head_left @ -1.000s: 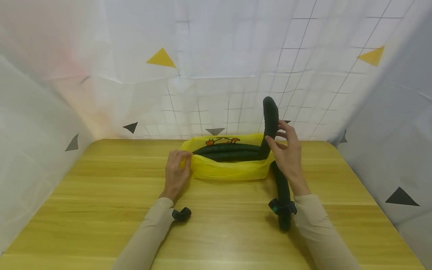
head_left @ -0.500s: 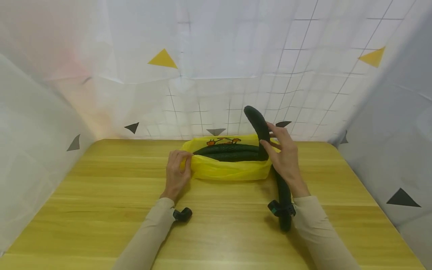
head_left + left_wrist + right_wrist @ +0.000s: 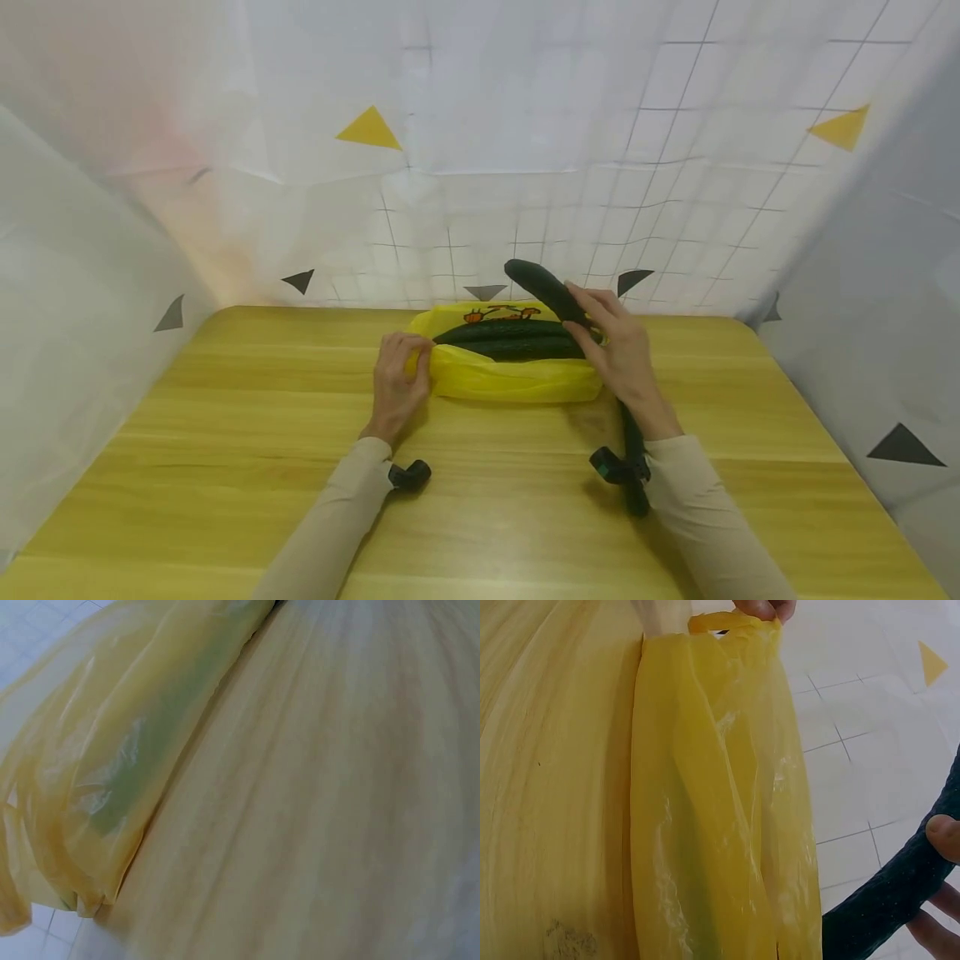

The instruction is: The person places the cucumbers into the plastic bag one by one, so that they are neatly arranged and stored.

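A yellow plastic bag [image 3: 517, 382] with an orange-and-black print lies on its side near the table's back edge, its mouth gaping upward. Two dark green cucumbers [image 3: 510, 340] lie side by side in it. My left hand [image 3: 396, 379] pinches the bag's rim at its left end; in the right wrist view its fingertips [image 3: 763, 607] grip the yellow film. Between thumb and fingers, my right hand [image 3: 622, 354] holds another cucumber [image 3: 542, 285], tilted with its free end up to the left and its lower end at the bag's right side. Green shows through the film in the left wrist view.
One more cucumber [image 3: 633, 467] lies on the wooden table [image 3: 495, 500], partly under my right wrist and its camera [image 3: 615, 465]. A white sheet wall [image 3: 480, 208] with grid lines and triangles rises behind the table.
The cucumber in my right hand has tipped from nearly upright over to the left and lower, toward the bag. My right hand has shifted left with it. My left hand keeps its pinch.
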`<state>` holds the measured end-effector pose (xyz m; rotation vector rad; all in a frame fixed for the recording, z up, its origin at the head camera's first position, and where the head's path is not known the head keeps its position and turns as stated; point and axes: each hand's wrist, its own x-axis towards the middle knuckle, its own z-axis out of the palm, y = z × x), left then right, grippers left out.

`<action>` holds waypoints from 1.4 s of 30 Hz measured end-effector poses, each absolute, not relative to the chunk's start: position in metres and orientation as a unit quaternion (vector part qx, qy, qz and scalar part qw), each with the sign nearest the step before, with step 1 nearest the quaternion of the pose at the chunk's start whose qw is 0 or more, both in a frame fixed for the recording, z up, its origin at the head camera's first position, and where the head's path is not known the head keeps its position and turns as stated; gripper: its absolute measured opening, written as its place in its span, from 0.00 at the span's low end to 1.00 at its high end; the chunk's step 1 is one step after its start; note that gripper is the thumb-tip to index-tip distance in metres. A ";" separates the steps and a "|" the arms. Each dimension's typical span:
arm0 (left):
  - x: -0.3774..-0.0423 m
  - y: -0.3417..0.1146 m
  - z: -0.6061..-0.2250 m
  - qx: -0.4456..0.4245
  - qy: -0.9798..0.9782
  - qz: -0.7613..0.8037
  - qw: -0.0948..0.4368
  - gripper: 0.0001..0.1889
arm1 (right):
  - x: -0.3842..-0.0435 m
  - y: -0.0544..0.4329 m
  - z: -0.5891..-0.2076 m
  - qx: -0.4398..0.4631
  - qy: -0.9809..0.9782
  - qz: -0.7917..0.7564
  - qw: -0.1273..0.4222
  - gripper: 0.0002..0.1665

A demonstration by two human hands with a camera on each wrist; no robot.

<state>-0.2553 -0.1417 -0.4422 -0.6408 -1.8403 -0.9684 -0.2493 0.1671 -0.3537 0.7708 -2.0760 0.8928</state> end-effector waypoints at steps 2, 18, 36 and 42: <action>-0.255 -0.142 -0.442 -0.261 -0.749 -0.394 0.464 0.04 | -0.249 0.165 -0.353 0.302 -0.812 0.343 0.363 0.34; -0.256 -0.143 -0.444 -0.273 -0.743 -0.400 0.462 0.04 | -0.255 0.146 -0.355 0.289 -0.862 0.283 0.305 0.29; -0.254 -0.144 -0.443 -0.266 -0.751 -0.403 0.450 0.04 | -0.262 0.126 -0.363 0.300 -0.888 0.252 0.242 0.25; -0.254 -0.144 -0.442 -0.269 -0.751 -0.397 0.454 0.04 | -0.263 0.122 -0.368 0.302 -0.897 0.236 0.218 0.25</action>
